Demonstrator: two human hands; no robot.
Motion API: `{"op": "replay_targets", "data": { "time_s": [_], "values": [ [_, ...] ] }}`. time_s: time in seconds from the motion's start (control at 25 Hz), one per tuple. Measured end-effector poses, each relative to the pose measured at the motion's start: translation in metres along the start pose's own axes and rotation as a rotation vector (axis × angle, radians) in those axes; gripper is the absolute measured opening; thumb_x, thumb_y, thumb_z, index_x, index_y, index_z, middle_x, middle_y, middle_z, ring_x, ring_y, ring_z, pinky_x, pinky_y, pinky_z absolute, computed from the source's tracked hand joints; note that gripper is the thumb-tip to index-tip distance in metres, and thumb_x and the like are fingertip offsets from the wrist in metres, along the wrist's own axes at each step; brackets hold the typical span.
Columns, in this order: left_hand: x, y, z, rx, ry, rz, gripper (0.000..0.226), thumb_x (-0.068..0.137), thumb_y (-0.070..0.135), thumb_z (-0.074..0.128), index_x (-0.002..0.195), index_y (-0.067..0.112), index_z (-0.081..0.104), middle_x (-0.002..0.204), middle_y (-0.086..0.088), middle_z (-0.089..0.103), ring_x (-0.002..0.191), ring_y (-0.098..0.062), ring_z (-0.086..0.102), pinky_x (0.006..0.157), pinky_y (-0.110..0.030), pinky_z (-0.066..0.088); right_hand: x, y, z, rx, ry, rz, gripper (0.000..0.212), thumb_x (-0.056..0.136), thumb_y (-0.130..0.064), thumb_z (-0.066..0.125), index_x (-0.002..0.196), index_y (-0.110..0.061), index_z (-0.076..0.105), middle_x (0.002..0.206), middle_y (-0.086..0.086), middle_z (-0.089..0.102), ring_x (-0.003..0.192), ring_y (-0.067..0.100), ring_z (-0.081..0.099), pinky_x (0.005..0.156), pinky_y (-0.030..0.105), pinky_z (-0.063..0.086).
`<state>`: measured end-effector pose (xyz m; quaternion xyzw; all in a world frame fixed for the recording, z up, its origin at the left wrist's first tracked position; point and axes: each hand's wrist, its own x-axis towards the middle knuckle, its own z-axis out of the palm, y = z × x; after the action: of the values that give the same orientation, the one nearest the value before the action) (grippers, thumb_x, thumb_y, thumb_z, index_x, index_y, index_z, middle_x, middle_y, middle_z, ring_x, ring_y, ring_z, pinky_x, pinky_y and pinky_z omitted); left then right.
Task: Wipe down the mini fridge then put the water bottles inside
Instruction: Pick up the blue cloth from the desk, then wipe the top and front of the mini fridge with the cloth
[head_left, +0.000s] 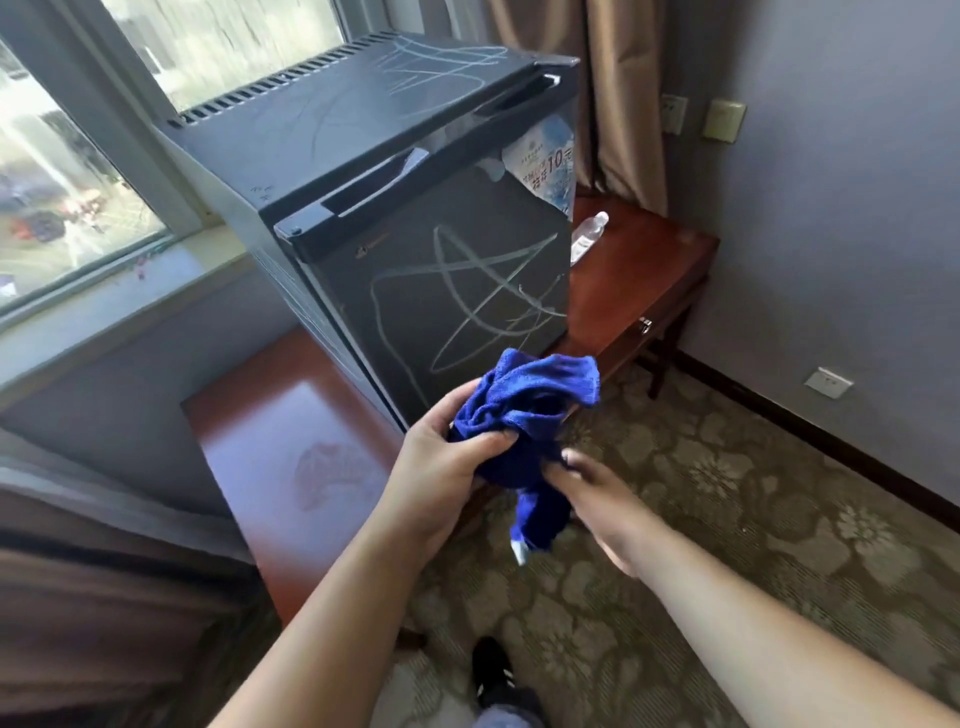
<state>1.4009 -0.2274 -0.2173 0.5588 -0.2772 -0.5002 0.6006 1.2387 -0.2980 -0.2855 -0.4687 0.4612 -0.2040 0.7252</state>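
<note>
- A person's two bare forearms reach forward from the bottom of the view, and both hands hold one blue cloth in the air.
- The cloth hangs just in front of the lower front corner of a black mini fridge; whether it touches the door cannot be told.
- The left hand grips the bunched middle of the cloth. Its fingers are curled round the far side and the thumb is pressed across the near side.
- The right hand is slightly blurred and sits just below and right of the left. Its fingertips pinch the lower part of the cloth.
- The cloth's long axis runs roughly up and down. A crumpled mass bulges above the hands, and a narrow tail drops between the wrists, ending in a small white tag.
- The fridge stands upright on a reddish wooden worktop, door shut. The door faces the person, turned somewhat to the right.
- Pale scribbled lines, among them a star shape, cross the door and the top panel.
- A clear water bottle lies on its side on the worktop to the right of the fridge, well apart from the hands. Its white cap points away from the person, toward a beige curtain.
- A window is to the left, and patterned carpet covers the floor.
</note>
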Motion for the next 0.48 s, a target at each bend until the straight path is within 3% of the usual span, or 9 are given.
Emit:
{"op": "replay_targets", "data": {
  "time_s": [0.08,0.16,0.24,0.28,0.32,0.4,0.48],
  "values": [
    [0.005,-0.012,-0.021,-0.020,0.036,-0.028,0.057,0.080,-0.005,0.069,0.133,0.016,0.065,0.123,-0.018,0.074,0.113,-0.034,0.071,0.100,-0.052,0.056,0.011,-0.012,0.022,0.272,0.111,-0.013,0.012,0.101,-0.017,0.057,0.098,-0.015,0.069,0.091,0.008,0.079,0.085,0.025,0.072,0.071,0.032,0.055],
    [0.006,-0.033,-0.044,0.003,0.098,-0.149,0.050,0.088,-0.002,0.068,0.133,0.019,0.064,0.121,-0.015,0.075,0.112,-0.036,0.071,0.099,-0.052,0.055,0.024,-0.025,0.046,0.467,0.180,-0.004,0.011,0.100,-0.015,0.057,0.096,-0.016,0.068,0.094,0.011,0.078,0.080,0.023,0.074,0.069,0.035,0.059],
    [0.008,-0.044,-0.057,0.051,0.121,-0.286,0.046,0.094,0.009,0.067,0.139,0.019,0.059,0.113,-0.005,0.076,0.094,-0.024,0.071,0.085,-0.039,0.056,0.038,-0.051,0.063,0.542,0.227,-0.050,0.009,0.097,-0.013,0.059,0.094,-0.017,0.066,0.096,0.010,0.075,0.084,0.021,0.073,0.069,0.033,0.058],
    [0.010,-0.040,-0.059,0.065,0.130,-0.320,0.048,0.094,0.019,0.070,0.140,0.020,0.058,0.114,-0.001,0.075,0.092,-0.017,0.069,0.085,-0.035,0.056,0.043,-0.066,0.070,0.547,0.231,-0.086,0.009,0.096,-0.011,0.060,0.094,-0.017,0.066,0.096,0.009,0.074,0.087,0.021,0.072,0.069,0.033,0.058],
    [0.016,-0.032,-0.061,0.069,0.142,-0.325,0.049,0.091,0.029,0.073,0.138,0.025,0.060,0.121,0.002,0.074,0.100,-0.013,0.068,0.095,-0.038,0.056,0.048,-0.083,0.078,0.534,0.221,-0.129,0.009,0.093,-0.009,0.061,0.095,-0.017,0.067,0.094,0.008,0.074,0.088,0.021,0.071,0.071,0.034,0.057],
    [0.023,-0.005,-0.064,0.113,0.131,-0.227,0.043,0.089,0.038,0.074,0.131,0.032,0.066,0.126,0.008,0.075,0.118,-0.012,0.069,0.108,-0.042,0.052,0.052,-0.106,0.095,0.437,0.191,-0.242,0.009,0.087,-0.010,0.067,0.091,-0.018,0.067,0.088,0.006,0.072,0.088,0.021,0.069,0.076,0.037,0.054],
    [0.021,0.034,-0.065,0.213,0.124,-0.031,0.028,0.095,0.027,0.071,0.123,0.029,0.069,0.114,0.018,0.078,0.112,-0.001,0.071,0.096,-0.025,0.057,0.047,-0.127,0.112,0.320,0.172,-0.382,0.011,0.078,-0.016,0.070,0.085,-0.021,0.064,0.085,0.006,0.067,0.086,0.024,0.062,0.078,0.042,0.050]
  ]
}}
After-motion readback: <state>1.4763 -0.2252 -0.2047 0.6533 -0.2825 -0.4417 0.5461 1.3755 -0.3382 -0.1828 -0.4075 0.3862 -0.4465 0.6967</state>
